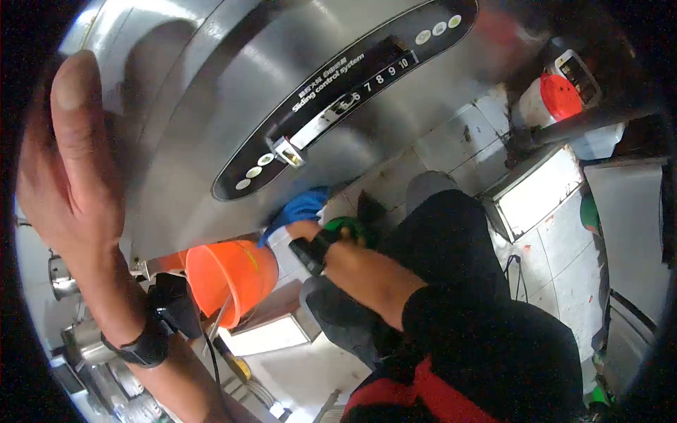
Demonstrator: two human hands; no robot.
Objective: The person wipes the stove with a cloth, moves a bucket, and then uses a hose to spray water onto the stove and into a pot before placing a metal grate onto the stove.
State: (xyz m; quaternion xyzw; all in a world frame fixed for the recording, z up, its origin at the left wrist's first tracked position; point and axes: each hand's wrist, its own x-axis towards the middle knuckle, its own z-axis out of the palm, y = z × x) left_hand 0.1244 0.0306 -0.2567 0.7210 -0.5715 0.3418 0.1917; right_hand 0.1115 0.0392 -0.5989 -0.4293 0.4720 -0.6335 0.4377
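My left hand (77, 176) lies along the left side of a stainless steel appliance front (176, 183), thumb stretched upward and nothing in its grasp. A black band with a small black box is strapped to that wrist. Lower down, my right hand (305, 230) is at a blue cloth (303, 206), which bunches around it against the lower edge of the steel; most of its fingers are hidden. A black device sits on the right wrist. On the steel is a black oval control panel (338, 102) with numbers, round buttons and a slider knob (288, 151).
An orange bucket (236, 278) stands below the left forearm. Something green (349, 229) is beside my right wrist. My bent knees (430, 194) are close to the appliance. At upper right is a container with a red lid (560, 97). White tiles (543, 261) cover the floor.
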